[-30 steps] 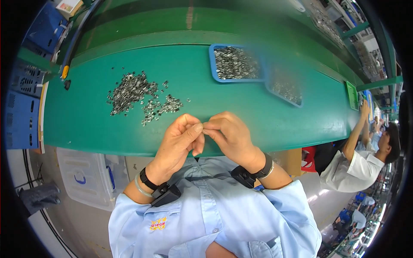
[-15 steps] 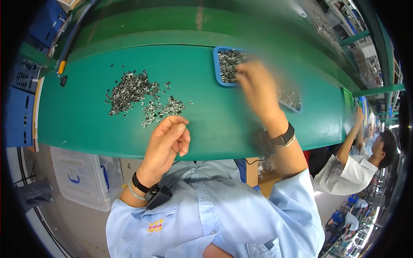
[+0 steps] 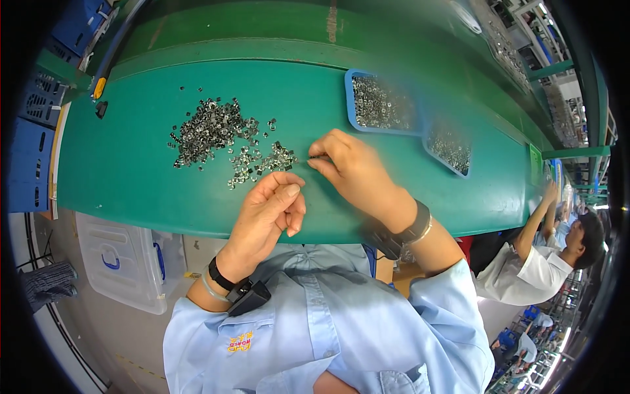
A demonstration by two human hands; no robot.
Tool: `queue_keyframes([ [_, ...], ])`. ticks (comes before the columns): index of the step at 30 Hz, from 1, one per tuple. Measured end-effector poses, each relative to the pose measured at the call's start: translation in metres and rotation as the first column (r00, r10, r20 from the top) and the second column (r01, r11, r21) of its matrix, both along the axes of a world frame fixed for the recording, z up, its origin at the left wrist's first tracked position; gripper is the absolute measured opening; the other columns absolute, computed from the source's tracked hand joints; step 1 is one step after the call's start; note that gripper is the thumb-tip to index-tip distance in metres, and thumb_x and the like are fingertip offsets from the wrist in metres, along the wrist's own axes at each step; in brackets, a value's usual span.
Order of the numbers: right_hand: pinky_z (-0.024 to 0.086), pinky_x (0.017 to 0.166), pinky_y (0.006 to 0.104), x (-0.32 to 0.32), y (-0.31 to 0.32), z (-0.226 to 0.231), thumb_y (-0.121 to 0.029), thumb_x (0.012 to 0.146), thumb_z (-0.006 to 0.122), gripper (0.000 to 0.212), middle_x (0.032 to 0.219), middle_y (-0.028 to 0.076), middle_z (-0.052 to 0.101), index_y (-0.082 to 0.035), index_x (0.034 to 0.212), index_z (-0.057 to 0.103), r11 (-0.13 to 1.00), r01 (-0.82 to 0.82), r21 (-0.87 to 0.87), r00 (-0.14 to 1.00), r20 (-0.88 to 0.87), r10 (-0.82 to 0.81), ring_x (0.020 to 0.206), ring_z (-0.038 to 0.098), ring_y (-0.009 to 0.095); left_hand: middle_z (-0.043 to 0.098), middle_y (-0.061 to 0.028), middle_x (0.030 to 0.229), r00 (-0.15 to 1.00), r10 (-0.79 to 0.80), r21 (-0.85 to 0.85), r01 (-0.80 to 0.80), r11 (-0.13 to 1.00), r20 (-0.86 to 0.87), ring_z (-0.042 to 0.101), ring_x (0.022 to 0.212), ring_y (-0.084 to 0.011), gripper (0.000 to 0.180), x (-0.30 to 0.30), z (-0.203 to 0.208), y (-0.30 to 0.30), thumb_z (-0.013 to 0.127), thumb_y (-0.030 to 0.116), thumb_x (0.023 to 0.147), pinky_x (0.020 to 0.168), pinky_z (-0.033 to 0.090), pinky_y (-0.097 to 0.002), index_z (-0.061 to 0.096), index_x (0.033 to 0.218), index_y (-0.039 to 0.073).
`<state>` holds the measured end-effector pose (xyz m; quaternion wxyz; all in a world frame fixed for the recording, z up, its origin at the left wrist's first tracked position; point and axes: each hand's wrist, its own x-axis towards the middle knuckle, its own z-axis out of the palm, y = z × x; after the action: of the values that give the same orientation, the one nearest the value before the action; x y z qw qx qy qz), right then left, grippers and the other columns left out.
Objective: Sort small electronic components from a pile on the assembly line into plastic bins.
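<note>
Nearest is one light-blue cloth shirt point(image 3: 354, 322). Two bare hands reach from it, a dark band and a pale bangle at each wrist. The left hand point(image 3: 266, 210) is narrow, thumb laid to forefinger; whether it grips anything I cannot tell. The right hand point(image 3: 357, 171) is also pinched narrow, a dark speck at its tips too small to make out. Below the table edge, to the left, stands one translucent plastic bin point(image 3: 125, 246) with two blue handles. Just beyond the hands, on the smooth, glossy green table point(image 3: 131, 190), the small parts, too many to count, lie in two groups: a sparser cluster point(image 3: 279, 157) and a larger, denser heap point(image 3: 210, 131), squarish, black and shiny silver. Farther right are two blue trays point(image 3: 350, 98), round-cornered and partly blurred, filled with similar glinting bits. At far right sits one co-worker point(image 3: 525, 279), in a white top.
</note>
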<state>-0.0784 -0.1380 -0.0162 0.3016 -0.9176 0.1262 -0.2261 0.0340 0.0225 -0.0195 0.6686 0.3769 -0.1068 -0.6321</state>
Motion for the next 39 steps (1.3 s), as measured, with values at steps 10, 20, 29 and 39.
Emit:
queue_keyframes([
  [10, 0.042, 0.068, 0.0368, -0.025, 0.023, 0.046, -0.009, 0.074, 0.069, 0.041, 0.084, 0.005, 0.059, -0.007, 0.112, 0.055, 0.988, -0.009, -0.152, 0.991, -0.13, -0.011, 0.076, 0.055, 0.025, 0.057, -0.0033, 0.077, 0.987, -0.052, 0.041, 0.046, 0.998, 0.151, 0.05, 0.056, -0.0078, 0.019, -0.013, 0.011, -0.011, 0.052, 0.019, 0.095, 0.048, 0.039, -0.0206, 0.052, 0.105, 0.003],
  [20, 0.043, 0.071, 0.0355, -0.036, 0.027, 0.046, -0.011, 0.073, 0.071, 0.039, 0.089, 0.004, 0.06, -0.008, 0.109, 0.057, 0.997, -0.039, -0.073, 0.998, -0.061, 0.035, 0.079, 0.055, 0.023, 0.059, -0.0036, 0.077, 0.988, -0.069, 0.016, 0.067, 0.998, 0.141, 0.051, 0.057, -0.0076, 0.017, -0.013, 0.007, -0.013, 0.056, 0.018, 0.093, 0.047, 0.038, -0.0203, 0.057, 0.099, 0.002],
  [29, 0.046, 0.064, 0.033, -0.044, 0.03, 0.021, -0.005, 0.07, 0.072, 0.023, 0.084, 0.004, 0.061, -0.008, 0.089, 0.06, 0.999, 0.039, 0.019, 0.984, 0.171, -0.042, 0.078, 0.058, 0.022, 0.059, -0.004, 0.075, 0.993, -0.081, 0.014, 0.08, 0.997, 0.087, 0.051, 0.057, -0.0078, 0.018, -0.016, 0.008, -0.013, 0.055, 0.018, 0.093, 0.047, 0.038, -0.0204, 0.058, 0.1, 0.001],
  [39, 0.046, 0.062, 0.0324, -0.045, 0.035, 0.02, -0.004, 0.071, 0.072, 0.02, 0.083, 0.004, 0.061, -0.008, 0.087, 0.06, 0.997, 0.072, -0.022, 0.969, 0.237, -0.065, 0.074, 0.059, 0.022, 0.06, -0.0042, 0.077, 0.992, -0.043, 0.008, 0.042, 0.999, 0.119, 0.051, 0.057, -0.0082, 0.015, -0.022, 0.014, -0.013, 0.057, 0.018, 0.092, 0.048, 0.039, -0.0207, 0.056, 0.095, 0.003],
])
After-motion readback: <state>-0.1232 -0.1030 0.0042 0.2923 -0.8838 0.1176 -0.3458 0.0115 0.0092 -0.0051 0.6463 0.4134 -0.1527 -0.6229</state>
